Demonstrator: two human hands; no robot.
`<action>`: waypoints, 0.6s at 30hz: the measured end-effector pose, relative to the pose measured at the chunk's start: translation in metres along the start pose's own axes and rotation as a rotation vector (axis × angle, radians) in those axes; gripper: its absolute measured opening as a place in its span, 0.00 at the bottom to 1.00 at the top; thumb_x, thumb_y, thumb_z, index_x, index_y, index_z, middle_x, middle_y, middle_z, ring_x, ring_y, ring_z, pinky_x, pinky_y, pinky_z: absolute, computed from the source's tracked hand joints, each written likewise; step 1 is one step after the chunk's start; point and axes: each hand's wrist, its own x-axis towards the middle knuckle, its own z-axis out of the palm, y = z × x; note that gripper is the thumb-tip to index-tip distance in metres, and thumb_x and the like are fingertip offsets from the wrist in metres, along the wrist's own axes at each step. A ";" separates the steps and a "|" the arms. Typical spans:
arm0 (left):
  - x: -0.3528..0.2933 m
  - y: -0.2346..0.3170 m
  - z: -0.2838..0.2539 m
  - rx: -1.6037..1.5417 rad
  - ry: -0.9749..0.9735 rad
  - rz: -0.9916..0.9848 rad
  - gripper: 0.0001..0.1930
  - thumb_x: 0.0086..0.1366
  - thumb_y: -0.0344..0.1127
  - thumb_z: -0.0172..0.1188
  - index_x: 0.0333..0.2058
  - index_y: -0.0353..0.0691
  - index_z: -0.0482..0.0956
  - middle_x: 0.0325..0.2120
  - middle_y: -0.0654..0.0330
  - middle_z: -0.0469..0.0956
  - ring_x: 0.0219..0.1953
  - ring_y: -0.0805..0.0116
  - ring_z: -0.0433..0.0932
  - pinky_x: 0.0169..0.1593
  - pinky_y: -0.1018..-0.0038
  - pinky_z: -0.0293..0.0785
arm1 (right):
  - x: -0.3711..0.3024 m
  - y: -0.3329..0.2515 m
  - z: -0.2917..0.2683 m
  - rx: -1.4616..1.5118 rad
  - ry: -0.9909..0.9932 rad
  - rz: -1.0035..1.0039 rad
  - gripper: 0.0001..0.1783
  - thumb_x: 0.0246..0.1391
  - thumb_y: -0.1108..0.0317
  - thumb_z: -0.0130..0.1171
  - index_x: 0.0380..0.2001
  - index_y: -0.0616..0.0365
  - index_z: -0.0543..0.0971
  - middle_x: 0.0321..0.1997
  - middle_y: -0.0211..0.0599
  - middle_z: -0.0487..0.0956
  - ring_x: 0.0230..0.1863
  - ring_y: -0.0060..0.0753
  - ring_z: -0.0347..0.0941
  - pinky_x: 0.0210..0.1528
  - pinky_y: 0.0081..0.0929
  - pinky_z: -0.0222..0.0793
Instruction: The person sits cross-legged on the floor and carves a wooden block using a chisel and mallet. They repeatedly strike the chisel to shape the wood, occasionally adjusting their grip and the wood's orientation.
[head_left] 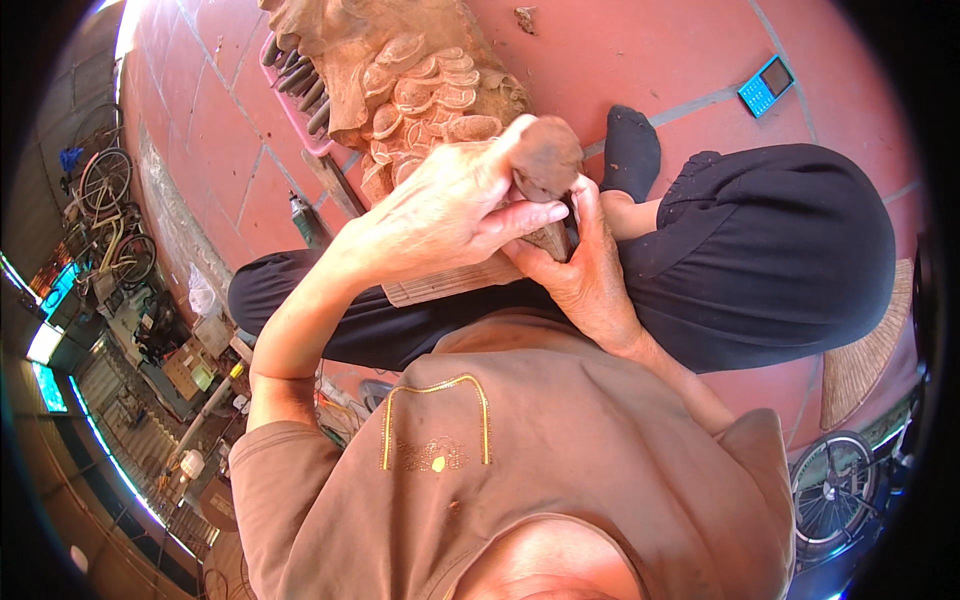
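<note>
Head view: the carved wood [430, 85] lay ahead, its long axis slanting away leftward. By its near right end, the left hand [440, 205], the closer one, gripped a round brown block [547, 158]; the right hand [590, 280] curled its fingers close beside, their hold too hidden to tell.
</note>
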 end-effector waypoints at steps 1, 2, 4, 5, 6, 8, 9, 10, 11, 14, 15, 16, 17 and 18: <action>0.001 0.003 0.002 0.013 0.034 -0.036 0.08 0.62 0.31 0.69 0.37 0.38 0.79 0.39 0.60 0.77 0.40 0.59 0.78 0.45 0.66 0.74 | 0.000 0.000 0.000 0.035 -0.002 0.020 0.42 0.48 0.61 0.74 0.63 0.59 0.65 0.62 0.47 0.68 0.66 0.43 0.63 0.69 0.38 0.58; -0.001 0.004 0.001 0.027 0.021 -0.017 0.08 0.62 0.31 0.69 0.36 0.38 0.79 0.38 0.60 0.77 0.39 0.59 0.78 0.45 0.66 0.73 | 0.000 0.001 0.000 0.037 0.001 0.005 0.41 0.48 0.61 0.74 0.63 0.59 0.66 0.62 0.47 0.68 0.66 0.43 0.63 0.69 0.38 0.59; -0.005 0.004 -0.004 0.053 -0.007 0.022 0.08 0.62 0.32 0.69 0.36 0.38 0.79 0.37 0.60 0.78 0.39 0.59 0.78 0.46 0.66 0.73 | 0.001 0.003 0.000 0.042 0.010 -0.023 0.41 0.48 0.61 0.74 0.63 0.59 0.66 0.62 0.48 0.69 0.66 0.42 0.64 0.69 0.38 0.59; -0.008 0.008 -0.011 0.095 -0.033 -0.012 0.08 0.63 0.33 0.69 0.36 0.38 0.80 0.36 0.60 0.78 0.39 0.59 0.78 0.45 0.66 0.73 | 0.001 0.004 -0.001 0.020 0.011 -0.036 0.41 0.48 0.61 0.74 0.62 0.59 0.66 0.62 0.48 0.69 0.66 0.42 0.64 0.69 0.38 0.59; -0.013 0.013 -0.021 0.137 -0.059 -0.045 0.08 0.63 0.33 0.69 0.37 0.38 0.80 0.35 0.60 0.78 0.39 0.60 0.78 0.45 0.67 0.73 | 0.001 0.004 -0.002 -0.003 0.013 -0.051 0.41 0.49 0.61 0.74 0.62 0.59 0.66 0.62 0.48 0.69 0.66 0.42 0.64 0.69 0.37 0.59; -0.021 0.009 -0.032 0.162 -0.055 -0.092 0.08 0.63 0.33 0.68 0.37 0.37 0.80 0.34 0.60 0.78 0.39 0.62 0.78 0.45 0.68 0.73 | 0.001 0.003 -0.003 -0.039 0.019 -0.060 0.40 0.49 0.61 0.74 0.62 0.59 0.67 0.62 0.48 0.70 0.66 0.42 0.64 0.70 0.37 0.58; -0.025 0.002 -0.033 0.150 -0.021 -0.111 0.08 0.64 0.33 0.68 0.37 0.37 0.80 0.34 0.60 0.78 0.39 0.63 0.79 0.44 0.68 0.73 | 0.001 0.002 -0.003 -0.049 0.017 -0.058 0.40 0.49 0.61 0.74 0.62 0.59 0.67 0.61 0.47 0.70 0.66 0.42 0.64 0.70 0.37 0.58; -0.026 -0.001 -0.034 0.138 0.012 -0.130 0.08 0.64 0.33 0.67 0.37 0.37 0.80 0.33 0.60 0.78 0.39 0.64 0.79 0.44 0.69 0.73 | 0.001 0.001 -0.002 -0.060 0.015 -0.055 0.40 0.49 0.61 0.74 0.62 0.59 0.67 0.61 0.47 0.70 0.66 0.42 0.64 0.70 0.37 0.58; -0.024 0.001 -0.034 0.127 0.014 -0.070 0.08 0.64 0.32 0.67 0.38 0.36 0.80 0.34 0.61 0.79 0.39 0.67 0.79 0.44 0.70 0.74 | 0.002 0.002 -0.002 -0.058 0.016 -0.074 0.40 0.49 0.60 0.74 0.62 0.59 0.68 0.61 0.47 0.70 0.66 0.42 0.65 0.69 0.37 0.59; -0.008 0.000 -0.014 -0.020 0.048 0.066 0.07 0.64 0.31 0.68 0.38 0.37 0.80 0.35 0.61 0.78 0.38 0.67 0.79 0.44 0.71 0.74 | 0.002 0.004 -0.001 -0.026 0.017 -0.073 0.39 0.49 0.60 0.74 0.62 0.58 0.68 0.60 0.47 0.71 0.65 0.43 0.66 0.69 0.37 0.59; -0.001 -0.006 -0.004 -0.008 0.051 0.067 0.07 0.63 0.30 0.68 0.38 0.38 0.80 0.36 0.61 0.78 0.38 0.67 0.78 0.44 0.71 0.74 | 0.002 -0.001 0.000 0.008 0.020 -0.042 0.39 0.49 0.60 0.74 0.62 0.58 0.68 0.60 0.47 0.71 0.65 0.43 0.66 0.69 0.37 0.60; 0.002 -0.005 0.002 -0.014 0.051 0.030 0.07 0.63 0.30 0.69 0.38 0.39 0.81 0.36 0.61 0.78 0.38 0.66 0.78 0.44 0.71 0.74 | 0.001 -0.004 0.001 0.043 0.022 -0.011 0.39 0.49 0.59 0.74 0.62 0.57 0.68 0.60 0.47 0.72 0.65 0.43 0.66 0.69 0.37 0.60; 0.001 -0.005 0.004 0.014 0.052 0.014 0.07 0.62 0.30 0.69 0.38 0.40 0.80 0.36 0.61 0.78 0.38 0.66 0.78 0.43 0.71 0.74 | 0.001 -0.005 0.000 0.059 0.016 0.012 0.39 0.49 0.59 0.74 0.61 0.58 0.68 0.60 0.47 0.72 0.65 0.43 0.66 0.69 0.37 0.60; -0.001 -0.005 0.004 0.043 0.048 -0.003 0.07 0.62 0.30 0.69 0.38 0.40 0.80 0.35 0.61 0.78 0.39 0.65 0.78 0.43 0.71 0.74 | 0.001 -0.002 0.000 0.041 0.019 -0.008 0.39 0.49 0.59 0.74 0.61 0.58 0.68 0.61 0.47 0.72 0.66 0.43 0.66 0.69 0.37 0.60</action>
